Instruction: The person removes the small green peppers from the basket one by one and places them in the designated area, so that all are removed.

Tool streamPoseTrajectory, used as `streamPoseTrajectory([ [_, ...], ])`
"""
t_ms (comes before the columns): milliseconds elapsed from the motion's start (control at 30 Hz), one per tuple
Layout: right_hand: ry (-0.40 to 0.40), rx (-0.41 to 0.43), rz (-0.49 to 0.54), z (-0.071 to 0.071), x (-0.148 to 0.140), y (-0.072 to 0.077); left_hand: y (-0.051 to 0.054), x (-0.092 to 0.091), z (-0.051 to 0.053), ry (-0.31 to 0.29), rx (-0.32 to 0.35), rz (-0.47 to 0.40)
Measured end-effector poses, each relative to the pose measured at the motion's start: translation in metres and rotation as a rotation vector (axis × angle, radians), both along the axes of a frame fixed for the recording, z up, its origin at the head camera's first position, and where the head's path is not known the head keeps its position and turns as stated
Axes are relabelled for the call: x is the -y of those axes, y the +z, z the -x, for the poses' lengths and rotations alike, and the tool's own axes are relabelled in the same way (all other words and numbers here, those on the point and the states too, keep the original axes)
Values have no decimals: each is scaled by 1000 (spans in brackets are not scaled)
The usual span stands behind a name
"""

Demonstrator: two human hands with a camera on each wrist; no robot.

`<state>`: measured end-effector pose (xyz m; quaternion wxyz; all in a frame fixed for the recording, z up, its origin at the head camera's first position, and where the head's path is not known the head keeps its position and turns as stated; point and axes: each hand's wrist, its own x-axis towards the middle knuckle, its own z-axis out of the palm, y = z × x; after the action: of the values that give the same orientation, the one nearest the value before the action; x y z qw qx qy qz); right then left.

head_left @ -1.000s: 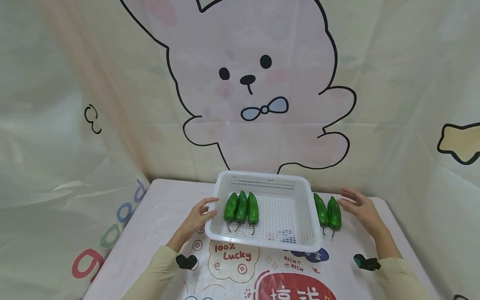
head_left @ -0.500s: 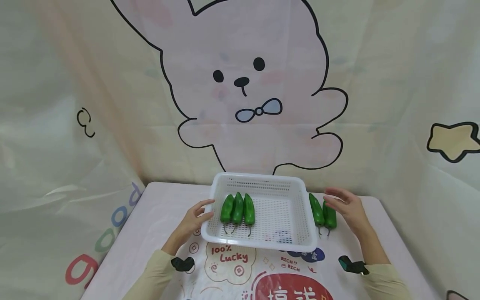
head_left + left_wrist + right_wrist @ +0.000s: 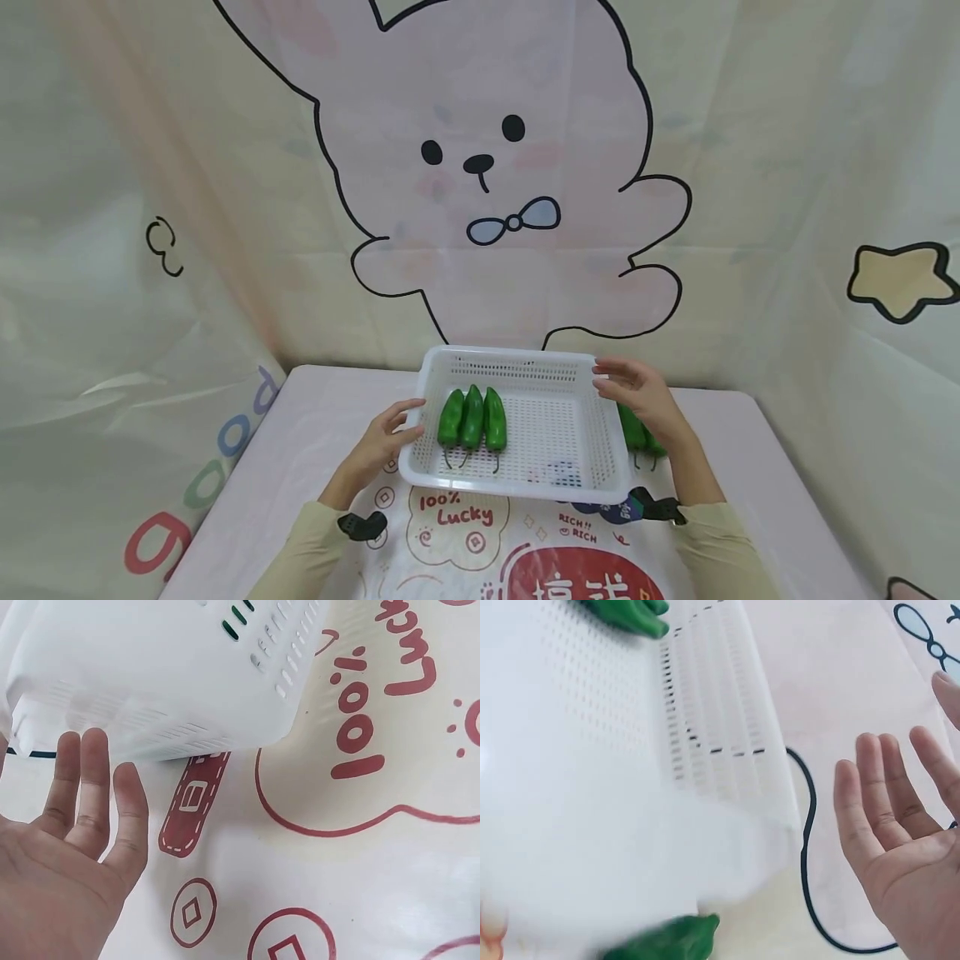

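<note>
A white perforated basket [image 3: 558,433] stands on the table with three green peppers [image 3: 472,421] lying side by side in its left part. My left hand [image 3: 378,446] is at the basket's left rim; in the left wrist view several extended fingers [image 3: 94,776] lie close to the outer wall, and whether they touch is unclear. My right hand [image 3: 643,404] hovers by the right rim toward the back corner, fingers loosely spread, holding nothing. Outside the right wall lie two more green peppers [image 3: 632,429], partly covered by that hand; the right wrist view catches one pepper [image 3: 667,941] at its bottom edge.
The table [image 3: 337,392] has a pale cover with red lettering and drawings. Behind it hangs a cloth backdrop [image 3: 750,292] with a cartoon animal, and similar cloth closes in both sides. The basket's far edge is close to the backdrop.
My right hand has moved left from beside the two outer peppers to the basket's right rim. The left hand stays at the left rim. The head view has shifted slightly.
</note>
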<state>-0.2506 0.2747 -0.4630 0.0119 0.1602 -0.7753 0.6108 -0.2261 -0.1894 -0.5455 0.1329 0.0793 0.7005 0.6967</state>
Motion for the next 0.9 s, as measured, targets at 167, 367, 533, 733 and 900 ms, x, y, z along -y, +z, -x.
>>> streamPoseTrajectory([
  [167,83,-24,-71,8,23,12,-1,1,-1,14,-22,-3],
  [367,129,-37,-122,21,43,13,-2,-1,-2,36,-27,40],
  [533,153,-43,-109,31,58,9,-1,-1,-4,61,-46,64],
  [733,201,-21,-80,38,76,8,0,-1,-3,75,-47,108],
  [900,232,-4,-61,44,89,5,1,-1,-3,63,-33,113],
])
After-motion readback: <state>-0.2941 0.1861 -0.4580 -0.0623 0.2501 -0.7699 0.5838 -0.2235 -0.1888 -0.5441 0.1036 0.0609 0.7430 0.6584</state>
